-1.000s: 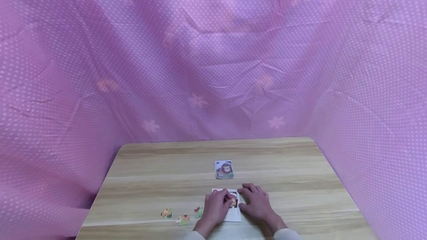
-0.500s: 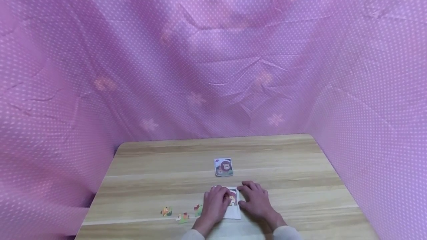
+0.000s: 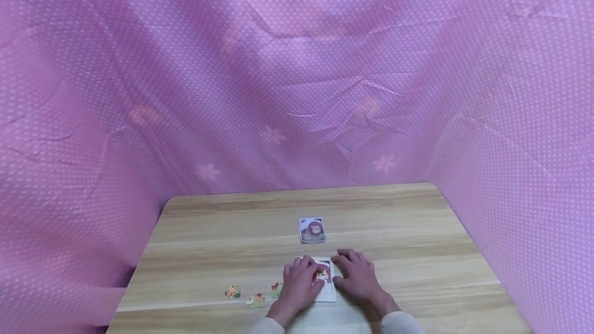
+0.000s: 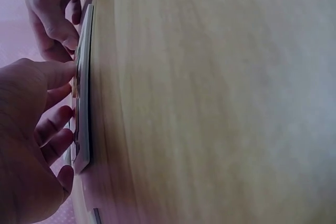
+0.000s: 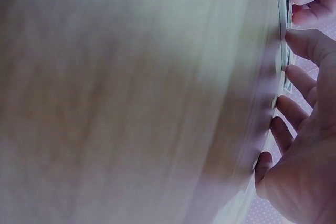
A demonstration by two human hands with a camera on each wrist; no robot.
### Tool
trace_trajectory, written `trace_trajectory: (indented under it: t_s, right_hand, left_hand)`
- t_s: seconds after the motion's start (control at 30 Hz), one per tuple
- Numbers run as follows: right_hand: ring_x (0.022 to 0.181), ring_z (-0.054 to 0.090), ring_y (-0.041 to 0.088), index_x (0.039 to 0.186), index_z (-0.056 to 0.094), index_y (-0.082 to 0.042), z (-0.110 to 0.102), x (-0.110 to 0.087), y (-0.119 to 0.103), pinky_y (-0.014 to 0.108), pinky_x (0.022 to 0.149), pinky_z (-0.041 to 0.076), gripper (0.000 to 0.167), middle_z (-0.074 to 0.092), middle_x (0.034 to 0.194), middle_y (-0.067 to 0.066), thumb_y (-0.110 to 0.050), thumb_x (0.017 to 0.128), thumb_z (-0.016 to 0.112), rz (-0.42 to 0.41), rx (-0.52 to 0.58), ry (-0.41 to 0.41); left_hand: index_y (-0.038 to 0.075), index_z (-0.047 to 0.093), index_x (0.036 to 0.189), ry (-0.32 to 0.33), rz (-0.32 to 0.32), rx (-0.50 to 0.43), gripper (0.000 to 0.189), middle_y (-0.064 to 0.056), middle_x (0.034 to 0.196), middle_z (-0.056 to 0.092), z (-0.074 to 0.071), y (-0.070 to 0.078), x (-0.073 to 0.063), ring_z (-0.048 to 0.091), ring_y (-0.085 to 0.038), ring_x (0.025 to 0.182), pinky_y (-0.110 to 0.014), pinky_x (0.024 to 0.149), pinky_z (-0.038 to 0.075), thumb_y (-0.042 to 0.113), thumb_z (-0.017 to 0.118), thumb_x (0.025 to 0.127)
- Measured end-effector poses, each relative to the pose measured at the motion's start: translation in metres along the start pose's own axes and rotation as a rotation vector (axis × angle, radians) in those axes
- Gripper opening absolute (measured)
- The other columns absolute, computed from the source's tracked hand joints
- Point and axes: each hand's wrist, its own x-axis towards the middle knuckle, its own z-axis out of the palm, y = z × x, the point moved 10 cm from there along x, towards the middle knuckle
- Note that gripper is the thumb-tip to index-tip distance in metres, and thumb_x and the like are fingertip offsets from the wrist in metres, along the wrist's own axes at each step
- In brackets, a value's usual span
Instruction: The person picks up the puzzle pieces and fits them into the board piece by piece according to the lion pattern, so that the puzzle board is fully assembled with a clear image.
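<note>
Puzzle piece (image 3: 322, 275) sits slightly farther left on white board (image 3: 327, 295) than 1.0 s ago. Head view, lower centre: left hand (image 3: 300, 281) pinches it; right hand (image 3: 359, 276) relaxed alongside. Left wrist view, left: thin, likely light, stiff; grip edges. Right wrist view, upper right: right hand touches white board.

left hand (image 4: 26, 135) touches board (image 4: 85, 103) | right hand (image 4: 51, 11) near both | wooden tabletop (image 4: 199, 98)
</note>
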Motion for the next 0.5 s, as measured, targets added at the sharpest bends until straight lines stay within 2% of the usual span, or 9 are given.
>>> trace_trajectory:
  t_s: [0.3,0.5]
  right_hand:
    - [0.128,0.044,0.030,0.124,0.061,-0.030,0.0011,0.0012,0.0011,0.059,0.096,0.034,0.050,0.050,0.140,0.001,-0.042,0.077,0.072,-0.001,0.008,0.005]
    - [0.127,0.044,0.030,0.125,0.060,-0.030,-0.0020,0.0017,0.0001,0.058,0.095,0.035,0.050,0.050,0.140,0.002,-0.043,0.078,0.072,-0.001,-0.002,-0.002]
  left_hand:
    - [0.031,0.068,0.112,-0.026,-0.012,0.010,0.030,0.009,0.106,0.054,0.0026,0.0002,-0.0017,0.043,-0.011,0.095,-0.035,0.080,0.032,0.039,0.066,0.083]
    - [0.032,0.068,0.112,-0.011,0.001,0.022,0.030,0.009,0.108,0.054,0.0021,0.0015,-0.0010,0.043,-0.011,0.096,-0.036,0.081,0.032,0.040,0.065,0.083]
